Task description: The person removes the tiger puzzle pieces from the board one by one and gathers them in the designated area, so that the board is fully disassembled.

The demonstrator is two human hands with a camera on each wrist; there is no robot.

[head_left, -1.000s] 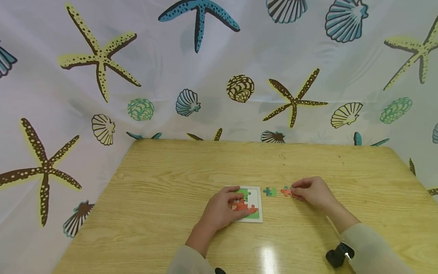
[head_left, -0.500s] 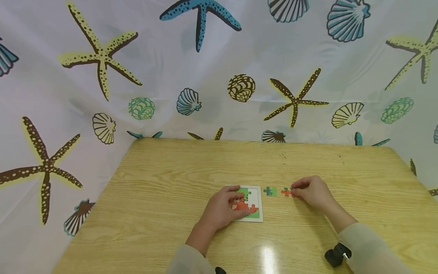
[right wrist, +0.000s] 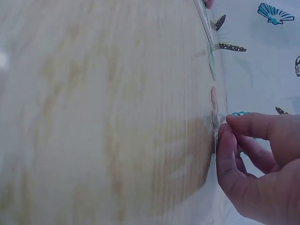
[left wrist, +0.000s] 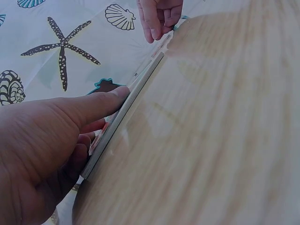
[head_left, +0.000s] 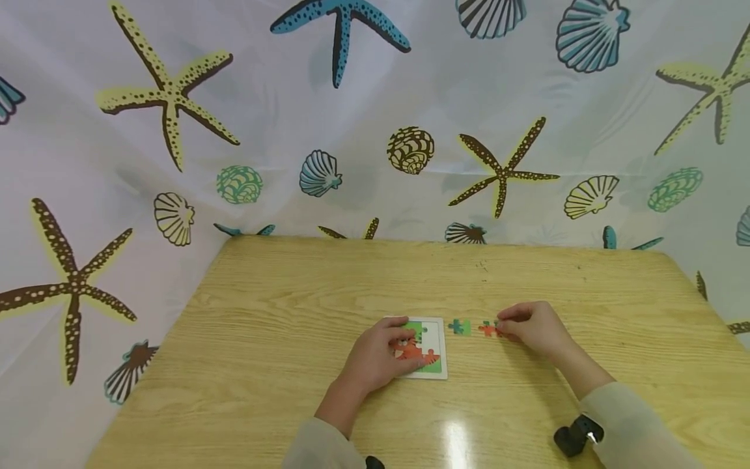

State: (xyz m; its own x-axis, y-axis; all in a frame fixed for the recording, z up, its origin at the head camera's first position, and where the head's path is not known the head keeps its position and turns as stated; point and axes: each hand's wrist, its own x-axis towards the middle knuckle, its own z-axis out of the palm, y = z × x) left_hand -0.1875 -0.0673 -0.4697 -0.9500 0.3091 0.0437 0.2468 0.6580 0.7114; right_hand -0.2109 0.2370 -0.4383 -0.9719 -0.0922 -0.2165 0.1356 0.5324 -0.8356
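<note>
Left hand (head_left: 374,355): spread over the left part of the board (head_left: 443,355), thumb along its near side, pinching nothing loose. Board lies flat on the table (head_left: 293,312); a white gap (head_left: 432,337) shows in its upper right. Right hand (head_left: 534,327): narrow, thumb and fingertips pinching the right end of the red piece (head_left: 486,329). Whether that is one piece or two adjoining cannot be told. Green piece (head_left: 461,327) lies between board and red piece, apart from both.

Assessment: the pieces look thin, so grip by the edges and lift level. Recommend turning tabs to match the gap before pressing, with steady left-hand pressure against sliding
</note>
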